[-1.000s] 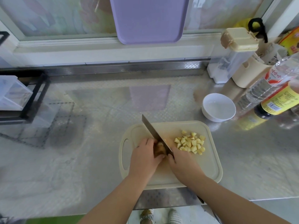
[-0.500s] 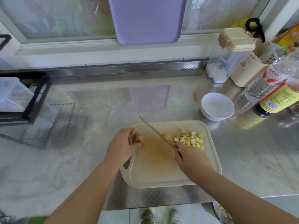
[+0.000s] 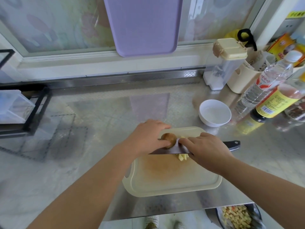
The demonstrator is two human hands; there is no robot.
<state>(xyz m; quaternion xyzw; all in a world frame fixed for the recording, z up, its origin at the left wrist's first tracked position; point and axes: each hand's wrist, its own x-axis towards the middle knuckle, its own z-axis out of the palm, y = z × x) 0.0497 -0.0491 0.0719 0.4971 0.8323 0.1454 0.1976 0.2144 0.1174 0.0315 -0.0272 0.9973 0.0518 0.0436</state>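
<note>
Head view: looked down on a steel counter with a cream cutting board near its front edge.
Left hand: curled round a brown-skinned piece, thumb on the near side and fingers over the far side, pinning it to the far part of the cutting board.
Brown-skinned piece: sat on the cutting board against the flat of the knife, just left of the right fingertips.
Right hand: lay on top of the knife, fingers stretched across the blade toward the brown-skinned piece; thumb hidden, so could not tell whether clasped round the knife or only pressed on it.
Knife: lay crosswise over the cutting board, broad blade tilted, tip to the left, dark handle jutting right past the hand and beyond the board's edge.
Diced bits: pale yellow, peeking out under the blade's near edge, beside the right hand.
White bowl: stood on the counter just beyond the board's far right corner, apart from it.
Clear bottle and yellow-labelled bottle: crowded the right side, near the white bowl.
Purple tray: propped against the window behind the counter.
Metal bowl: sat below the counter's front edge at the lower right, filled with more diced food.
</note>
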